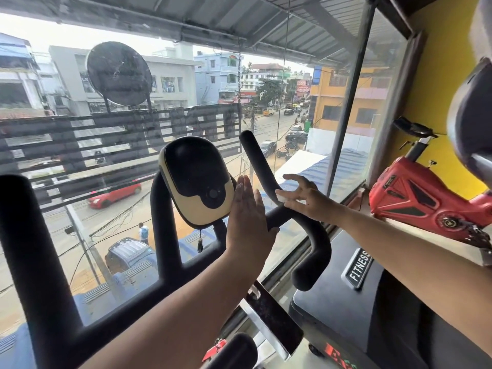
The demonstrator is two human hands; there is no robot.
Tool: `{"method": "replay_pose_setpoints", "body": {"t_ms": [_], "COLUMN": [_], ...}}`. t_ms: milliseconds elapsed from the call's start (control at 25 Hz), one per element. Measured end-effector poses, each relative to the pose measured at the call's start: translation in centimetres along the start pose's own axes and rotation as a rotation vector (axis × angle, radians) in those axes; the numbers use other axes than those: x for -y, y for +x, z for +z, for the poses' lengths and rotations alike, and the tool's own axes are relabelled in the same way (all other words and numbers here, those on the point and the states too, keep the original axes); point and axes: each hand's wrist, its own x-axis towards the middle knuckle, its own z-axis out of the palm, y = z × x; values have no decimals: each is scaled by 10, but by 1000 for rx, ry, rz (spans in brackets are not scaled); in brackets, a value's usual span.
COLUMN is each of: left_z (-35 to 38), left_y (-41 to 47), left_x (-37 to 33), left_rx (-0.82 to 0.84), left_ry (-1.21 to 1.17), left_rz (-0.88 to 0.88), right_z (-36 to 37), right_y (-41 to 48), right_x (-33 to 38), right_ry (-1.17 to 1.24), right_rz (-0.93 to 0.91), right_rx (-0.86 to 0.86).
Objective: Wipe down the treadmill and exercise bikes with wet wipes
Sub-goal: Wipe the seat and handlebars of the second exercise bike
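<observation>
A small white wet wipe (282,196) sits against the right-hand prong of the handlebar (259,158) on a black exercise bike (165,235), held there between the thumb and loosely spread fingers of the person's right hand (306,199). The left hand (246,222) is flat with fingers straight and grasps nothing, its fingertips touching the right edge of the bike's cream-and-black console (197,179).

The job looks to be in its middle stretch, with the wipe at work on this bike's upper bar. The far left prong, the console face and the lower grips show no damp streaks either way (the padded black foam would hardly show them). What has been cleaned cannot be told. A black treadmill (346,310) with a "FITNESS" label lies just beside the bike at lower right. A red exercise bike (415,201) stands well apart against the right wall. Neither has a hand or wipe on it, so both appear to remain on the list.

The machines face a floor-to-ceiling window (346,102) overlooking a busy street with parked cars. A yellow wall (436,89) closes the room on the right.
</observation>
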Motion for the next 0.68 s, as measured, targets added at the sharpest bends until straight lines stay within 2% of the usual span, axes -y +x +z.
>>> {"method": "replay_pose_setpoints", "body": {"t_ms": [160,320,680], "left_z": [0,1,0], "left_y": [-1,-1,0], "left_x": [0,0,2], "left_rx": [-7,4,4], "left_ry": [22,17,42], "left_rz": [2,11,44], "right_z": [2,5,29], "right_y": [0,11,51], "right_x": [2,5,26], "right_ry": [25,-78,-85], "right_rz": [-24,-4,-98], "right_rx": [-24,-190,-402]}}
